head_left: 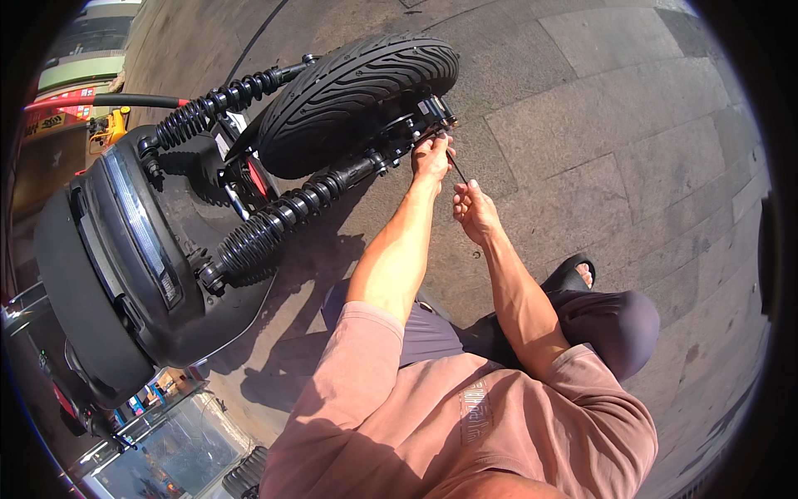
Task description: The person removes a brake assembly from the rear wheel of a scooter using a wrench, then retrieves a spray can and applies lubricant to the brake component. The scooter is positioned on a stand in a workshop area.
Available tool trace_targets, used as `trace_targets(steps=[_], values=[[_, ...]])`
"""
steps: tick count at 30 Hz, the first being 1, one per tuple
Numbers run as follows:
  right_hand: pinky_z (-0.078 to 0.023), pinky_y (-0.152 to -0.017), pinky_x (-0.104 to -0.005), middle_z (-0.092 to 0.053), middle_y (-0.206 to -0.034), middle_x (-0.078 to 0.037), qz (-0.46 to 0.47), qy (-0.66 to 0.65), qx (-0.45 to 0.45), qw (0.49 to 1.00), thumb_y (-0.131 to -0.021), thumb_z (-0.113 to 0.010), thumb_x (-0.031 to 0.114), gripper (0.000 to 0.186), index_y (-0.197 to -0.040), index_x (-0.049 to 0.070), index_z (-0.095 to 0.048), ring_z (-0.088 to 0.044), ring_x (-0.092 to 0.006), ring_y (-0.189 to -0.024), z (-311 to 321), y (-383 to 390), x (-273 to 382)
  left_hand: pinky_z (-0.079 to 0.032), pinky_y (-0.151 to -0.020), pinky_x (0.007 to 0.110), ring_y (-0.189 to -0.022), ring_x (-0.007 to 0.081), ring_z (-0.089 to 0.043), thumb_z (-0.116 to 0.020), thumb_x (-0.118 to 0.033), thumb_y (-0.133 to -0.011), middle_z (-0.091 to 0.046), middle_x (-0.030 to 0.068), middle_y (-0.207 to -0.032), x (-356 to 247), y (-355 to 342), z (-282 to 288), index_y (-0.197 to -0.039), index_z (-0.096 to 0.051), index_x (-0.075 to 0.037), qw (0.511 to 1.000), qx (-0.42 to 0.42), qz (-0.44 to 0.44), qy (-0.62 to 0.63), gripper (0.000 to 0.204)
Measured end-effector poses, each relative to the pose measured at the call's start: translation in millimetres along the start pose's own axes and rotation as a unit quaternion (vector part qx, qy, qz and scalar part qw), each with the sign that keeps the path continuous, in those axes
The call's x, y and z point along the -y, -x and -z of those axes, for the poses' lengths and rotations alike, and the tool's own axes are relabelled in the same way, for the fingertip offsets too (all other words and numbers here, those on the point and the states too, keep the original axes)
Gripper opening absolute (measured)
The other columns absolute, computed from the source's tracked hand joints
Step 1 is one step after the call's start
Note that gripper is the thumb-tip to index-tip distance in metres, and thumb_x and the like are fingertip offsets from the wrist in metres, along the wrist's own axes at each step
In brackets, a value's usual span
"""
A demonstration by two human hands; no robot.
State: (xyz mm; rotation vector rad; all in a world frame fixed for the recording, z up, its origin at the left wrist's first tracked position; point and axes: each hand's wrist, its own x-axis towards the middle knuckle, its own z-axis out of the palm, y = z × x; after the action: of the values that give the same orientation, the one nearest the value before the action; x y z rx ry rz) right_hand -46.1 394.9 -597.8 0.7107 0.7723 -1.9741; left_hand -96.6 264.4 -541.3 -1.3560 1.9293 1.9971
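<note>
A scooter (125,274) lies tipped over, its black tyre (349,91) raised off the ground. Two black coil-spring shock absorbers, the nearer one (278,216) and the farther one (218,101), run along the wheel's sides. At the hub sits a dark metal fitting (432,114). My left hand (431,160) is closed just below this fitting; what its fingers grip is hidden. A thin dark rod (458,169) slants from there down to my right hand (476,214), whose thumb and fingers pinch its lower end. I cannot tell the rod's exact kind.
Grey stone paving (598,166) stretches away to the right. My bent knee (628,337) and black sandal (569,274) are close to my right forearm. Past the scooter, at the left, are a yellow object (108,126) and a red-and-black bar (108,101). A glass case (179,453) stands lower left.
</note>
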Motion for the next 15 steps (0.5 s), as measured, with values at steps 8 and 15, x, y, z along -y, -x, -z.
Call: trace_targets(steps=[8, 15], values=[[-0.048, -0.068, -0.0289, -0.063, -0.093, -0.007, 0.328, 0.266, 0.023, 0.906, -0.093, -0.056, 0.022, 0.036, -0.124, 0.004, -0.054, -0.057, -0.0121, -0.078, -9, 6, -9, -0.044, -0.048, 0.021, -0.059, 0.0105, -0.058, -0.052, -0.023, -0.094, -0.064, 0.0047, -0.076, 6, -4, -1, -0.098, -0.061, -0.005, 0.998, -0.001, 0.025, 0.052, 0.021], [-0.047, -0.061, -0.0256, -0.066, -0.09, -0.006, 0.009, 0.003, 0.152, 0.988, -0.09, -0.061, 0.027, 0.036, -0.119, 0.005, -0.058, -0.06, -0.0133, -0.073, 13, 7, 17, -0.044, -0.048, 0.021, -0.061, 0.0119, -0.061, -0.051, -0.022, -0.094, -0.065, 0.0062, -0.077, 3, -1, -4, -0.097, -0.059, -0.004, 0.994, 0.021, 0.011, 0.104, 0.02]])
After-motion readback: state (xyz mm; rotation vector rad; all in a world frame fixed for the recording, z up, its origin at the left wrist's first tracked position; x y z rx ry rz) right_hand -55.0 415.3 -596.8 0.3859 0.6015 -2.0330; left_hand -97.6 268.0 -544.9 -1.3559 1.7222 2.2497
